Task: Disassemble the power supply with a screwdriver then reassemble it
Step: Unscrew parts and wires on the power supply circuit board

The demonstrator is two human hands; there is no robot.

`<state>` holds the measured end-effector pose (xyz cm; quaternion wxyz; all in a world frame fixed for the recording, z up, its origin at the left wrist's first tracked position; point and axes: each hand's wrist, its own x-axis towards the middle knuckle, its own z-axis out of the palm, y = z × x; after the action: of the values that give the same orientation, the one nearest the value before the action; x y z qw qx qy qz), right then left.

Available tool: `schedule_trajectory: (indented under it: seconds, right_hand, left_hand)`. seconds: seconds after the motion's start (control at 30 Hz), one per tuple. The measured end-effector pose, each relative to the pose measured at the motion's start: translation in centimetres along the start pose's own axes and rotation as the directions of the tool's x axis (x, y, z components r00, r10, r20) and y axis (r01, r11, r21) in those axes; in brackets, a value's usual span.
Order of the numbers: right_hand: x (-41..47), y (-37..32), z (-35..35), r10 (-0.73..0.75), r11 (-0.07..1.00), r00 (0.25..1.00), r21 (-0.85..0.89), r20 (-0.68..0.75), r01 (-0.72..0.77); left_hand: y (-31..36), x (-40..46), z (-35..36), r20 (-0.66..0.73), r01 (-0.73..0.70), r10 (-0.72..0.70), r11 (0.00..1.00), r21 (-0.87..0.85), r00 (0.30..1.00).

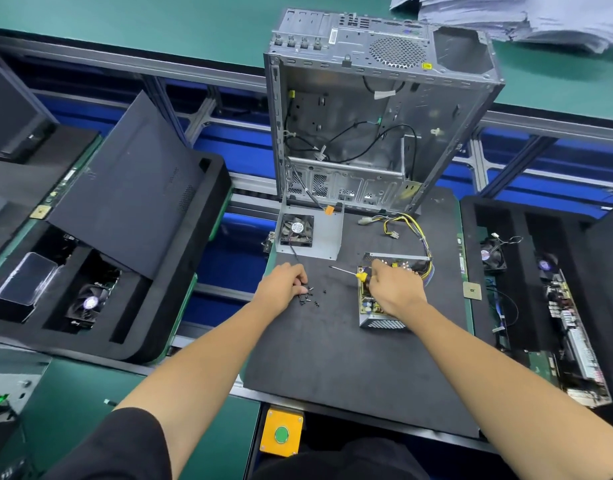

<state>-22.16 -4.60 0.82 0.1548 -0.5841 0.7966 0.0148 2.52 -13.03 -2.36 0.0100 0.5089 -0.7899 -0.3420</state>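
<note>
Head view: power supply open on black mat, lid with fan set apart behind. My right hand grip closed round screwdriver, shaft pointing left, off any screw. Left hand grip: fingers curled onto loose screws; pinch unclear. Judgement: take one screw only, seat it straight before driving.

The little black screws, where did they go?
In the head view, the screws lie scattered on the black mat, at the left hand's fingertips, left of the open power supply.
</note>
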Motion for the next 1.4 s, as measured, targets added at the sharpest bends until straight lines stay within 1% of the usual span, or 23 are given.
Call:
schedule_trajectory:
  seconds: [0.17, 0.3, 0.43, 0.6, 0.77, 1.0, 1.13, 1.2, 1.3, 1.4]
  right_hand:
    - [-0.1, -0.3, 0.0, 0.025, 1.000, 1.000, 0.000, 0.000, -0.025]
    - [-0.2, -0.4, 0.0, 0.030, 1.000, 0.999, -0.008, 0.011, -0.030]
    - [-0.2, -0.5, -0.1, 0.029, 0.999, 1.000, 0.013, 0.010, -0.029]
    - [-0.3, -0.4, -0.1, 0.040, 0.999, 0.999, 0.020, 0.017, -0.040]
    - [-0.3, -0.5, -0.1, 0.033, 0.999, 0.999, 0.014, 0.017, -0.033]
    - [-0.4, -0.4, -0.2, 0.033, 0.999, 0.999, 0.025, 0.017, -0.033]
    - [-0.5, -0.1, -0.3, 0.018, 0.999, 1.000, 0.034, 0.018, -0.018]
    - [-0.6, -0.1, -0.3, 0.002, 0.999, 1.000, 0.039, 0.022, -0.003]
    - [-0.8, -0.1, -0.3, -0.027, 0.999, 0.999, 0.047, 0.026, 0.025]
    - [-0.9, -0.3, -0.5, -0.055, 0.997, 0.998, 0.060, 0.023, 0.053]
  left_hand:
    - [0.7, 0.9, -0.3, 0.037, 0.054, -0.055, 0.998, 0.038, 0.998]
    - [1.0, 1.1, -0.1, 0.064, 0.053, -0.059, 0.995, 0.080, 0.996]
    - [0.7, 1.1, 0.4, 0.062, 0.051, -0.056, 0.996, 0.072, 0.997]
    - [0.4, 0.6, 0.6, 0.065, 0.013, -0.014, 1.000, 0.021, 0.998]
    - [-0.1, 0.5, 0.1, 0.094, 0.068, -0.054, 0.987, -0.146, 0.994]
    - [-0.7, 0.5, 0.3, 0.092, 0.110, -0.088, 0.955, -0.277, 0.992]
    - [-0.4, 0.6, -0.3, 0.042, 0.101, -0.093, 0.899, -0.427, 0.995]
    - [-0.2, 0.8, -0.5, 0.042, 0.108, -0.101, 0.859, -0.501, 0.994]
    - [0.4, 1.0, -0.7, 0.049, 0.119, -0.110, 0.814, -0.569, 0.993]
    - [1.2, 1.2, -0.5, 0.022, 0.100, -0.113, 0.747, -0.657, 0.993]
